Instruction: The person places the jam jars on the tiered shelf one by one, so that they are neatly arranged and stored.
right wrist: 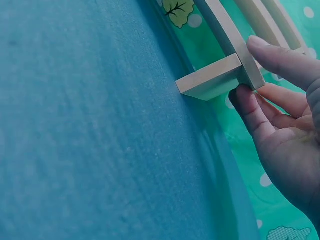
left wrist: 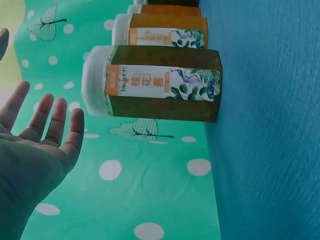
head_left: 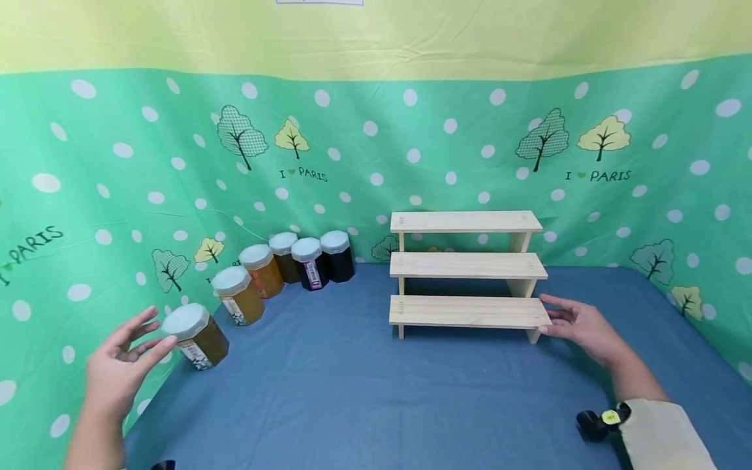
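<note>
My left hand [head_left: 120, 365] is beside the nearest jar of osmanthus jam [head_left: 205, 339], fingers spread and relaxed, thumb close to its white lid. In the left wrist view the same jar [left wrist: 162, 107] stands upright on the cloth, brown inside with a printed label, and a gap shows between it and the fingers [left wrist: 73, 132]. A three-tier wooden stand [head_left: 470, 264] is near the back, right of the middle. At the right end of its lowest board [right wrist: 227, 32], my right hand [head_left: 587, 329] pinches the board's corner between thumb and fingers.
Behind the nearest jar, several more hexagonal jars with white lids curve back along the left edge, among them an amber jar [head_left: 242, 307] and a dark jar [head_left: 338, 264]. A blue cloth [head_left: 352, 391] covers the table. Green dotted fabric [head_left: 352, 143] hangs around it.
</note>
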### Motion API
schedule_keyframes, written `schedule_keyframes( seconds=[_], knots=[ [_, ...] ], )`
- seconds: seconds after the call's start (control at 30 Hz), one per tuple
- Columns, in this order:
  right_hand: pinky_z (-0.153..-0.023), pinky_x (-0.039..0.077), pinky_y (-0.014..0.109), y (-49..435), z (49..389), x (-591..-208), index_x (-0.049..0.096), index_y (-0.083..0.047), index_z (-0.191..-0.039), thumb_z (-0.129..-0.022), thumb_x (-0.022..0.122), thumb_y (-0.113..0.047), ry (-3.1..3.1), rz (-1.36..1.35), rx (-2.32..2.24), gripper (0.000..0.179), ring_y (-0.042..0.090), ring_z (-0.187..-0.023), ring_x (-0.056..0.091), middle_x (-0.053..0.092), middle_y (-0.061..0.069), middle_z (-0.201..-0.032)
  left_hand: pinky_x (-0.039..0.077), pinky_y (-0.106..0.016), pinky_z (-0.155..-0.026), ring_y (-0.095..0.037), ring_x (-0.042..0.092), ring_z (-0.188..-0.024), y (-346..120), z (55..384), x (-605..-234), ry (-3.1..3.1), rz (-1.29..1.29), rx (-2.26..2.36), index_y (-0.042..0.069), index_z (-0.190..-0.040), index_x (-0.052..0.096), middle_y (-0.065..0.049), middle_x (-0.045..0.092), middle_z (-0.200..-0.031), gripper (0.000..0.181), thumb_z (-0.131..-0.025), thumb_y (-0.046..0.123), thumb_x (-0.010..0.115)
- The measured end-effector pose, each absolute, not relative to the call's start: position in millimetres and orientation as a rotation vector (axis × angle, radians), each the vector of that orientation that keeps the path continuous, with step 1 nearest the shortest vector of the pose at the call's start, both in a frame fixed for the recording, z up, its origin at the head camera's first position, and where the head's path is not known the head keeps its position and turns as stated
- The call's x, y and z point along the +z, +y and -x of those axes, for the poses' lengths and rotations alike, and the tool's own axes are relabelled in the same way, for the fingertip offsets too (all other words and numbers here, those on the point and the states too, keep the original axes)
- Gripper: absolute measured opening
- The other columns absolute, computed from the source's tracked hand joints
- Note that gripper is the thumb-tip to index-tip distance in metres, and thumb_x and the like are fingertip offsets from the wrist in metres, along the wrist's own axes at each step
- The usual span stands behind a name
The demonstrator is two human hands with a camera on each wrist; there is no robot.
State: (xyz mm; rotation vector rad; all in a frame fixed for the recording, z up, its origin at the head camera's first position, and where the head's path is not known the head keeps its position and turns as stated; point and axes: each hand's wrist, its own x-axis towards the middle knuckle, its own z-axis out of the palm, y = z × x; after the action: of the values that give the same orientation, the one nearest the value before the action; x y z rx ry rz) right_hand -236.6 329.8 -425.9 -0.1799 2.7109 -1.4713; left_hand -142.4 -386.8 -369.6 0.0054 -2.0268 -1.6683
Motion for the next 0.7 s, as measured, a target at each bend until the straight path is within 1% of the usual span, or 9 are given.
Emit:
schedule_keyframes(
  seconds=[0.1,0.17,0.27,0.33,0.43,0.5,0.57,0.63,0.7],
  knots=[
    [-0.079,0.051,0.024,330.1,238.7,-426.0,0.033,0.008,-0.147,-0.087,0.075,-0.029,2.718,0.158,-1.459,0.082,0.046,-0.121,0.049,0.044,0.036,-0.137,0.050,-0.009,-0.073,-0.001,0.056,-0.102,-389.9,143.6,-371.6,-2.106,-0.048,-1.589,0.013,-0.142,0.053,0.012,0.054,-0.127,0.063,-0.084,-0.006,0.072],
    [-0.078,0.051,0.023,330.6,239.7,-426.2,0.035,0.010,-0.146,-0.087,0.076,-0.030,2.721,0.145,-1.450,0.082,0.044,-0.119,0.051,0.046,0.036,-0.136,0.047,-0.006,-0.076,0.000,0.052,-0.106,-390.7,145.4,-373.1,-2.179,-0.089,-1.479,0.016,-0.143,0.052,0.015,0.052,-0.128,0.064,-0.085,-0.002,0.073],
    [-0.076,0.052,0.023,332.2,240.9,-426.7,0.035,0.011,-0.145,-0.086,0.077,-0.029,2.721,0.131,-1.437,0.083,0.035,-0.111,0.057,0.049,0.035,-0.132,0.042,-0.002,-0.080,0.001,0.045,-0.114,-391.9,148.6,-375.7,-2.274,-0.127,-1.320,0.018,-0.144,0.050,0.017,0.048,-0.132,0.065,-0.086,0.006,0.075],
    [-0.075,0.052,0.023,333.8,241.9,-427.1,0.035,0.011,-0.145,-0.085,0.078,-0.027,2.704,0.126,-1.446,0.083,0.026,-0.104,0.059,0.051,0.033,-0.129,0.039,-0.002,-0.081,0.000,0.042,-0.116,-393.3,150.8,-377.5,-2.313,-0.136,-1.261,0.019,-0.145,0.049,0.015,0.046,-0.134,0.065,-0.087,0.010,0.075],
    [-0.075,0.052,0.024,336.2,244.2,-428.1,0.033,0.011,-0.145,-0.085,0.078,-0.025,2.664,0.124,-1.469,0.083,0.014,-0.096,0.059,0.053,0.031,-0.127,0.039,-0.002,-0.081,-0.003,0.041,-0.117,-396.2,153.7,-381.1,-2.352,-0.137,-1.238,0.020,-0.146,0.047,0.009,0.044,-0.136,0.066,-0.087,0.014,0.076],
    [-0.075,0.052,0.024,337.3,246.0,-428.9,0.032,0.011,-0.146,-0.085,0.078,-0.025,2.639,0.131,-1.483,0.084,0.011,-0.095,0.059,0.053,0.030,-0.128,0.040,-0.002,-0.079,-0.004,0.041,-0.116,-398.7,155.4,-384.3,-2.376,-0.152,-1.244,0.022,-0.147,0.046,0.005,0.042,-0.139,0.068,-0.086,0.015,0.076],
    [-0.076,0.052,0.023,337.6,247.5,-429.4,0.031,0.011,-0.146,-0.085,0.078,-0.023,2.617,0.145,-1.502,0.084,0.011,-0.096,0.059,0.051,0.031,-0.130,0.041,-0.003,-0.078,-0.004,0.041,-0.115,-400.5,157.2,-387.6,-2.399,-0.175,-1.248,0.025,-0.148,0.044,0.003,0.040,-0.143,0.072,-0.086,0.017,0.077],
    [-0.077,0.052,0.023,337.6,248.8,-429.8,0.030,0.011,-0.147,-0.085,0.077,-0.022,2.597,0.157,-1.526,0.084,0.011,-0.096,0.059,0.049,0.032,-0.132,0.043,-0.003,-0.077,-0.002,0.042,-0.114,-402.1,158.7,-390.6,-2.420,-0.193,-1.268,0.028,-0.150,0.040,0.003,0.035,-0.149,0.075,-0.086,0.019,0.077],
    [-0.077,0.052,0.023,337.3,249.7,-429.9,0.029,0.012,-0.147,-0.086,0.077,-0.020,2.582,0.166,-1.551,0.084,0.010,-0.097,0.059,0.047,0.033,-0.134,0.044,-0.004,-0.077,-0.002,0.042,-0.116,-403.1,160.5,-393.3,-2.431,-0.191,-1.289,0.029,-0.151,0.036,0.003,0.031,-0.154,0.078,-0.086,0.018,0.077]
  ],
)
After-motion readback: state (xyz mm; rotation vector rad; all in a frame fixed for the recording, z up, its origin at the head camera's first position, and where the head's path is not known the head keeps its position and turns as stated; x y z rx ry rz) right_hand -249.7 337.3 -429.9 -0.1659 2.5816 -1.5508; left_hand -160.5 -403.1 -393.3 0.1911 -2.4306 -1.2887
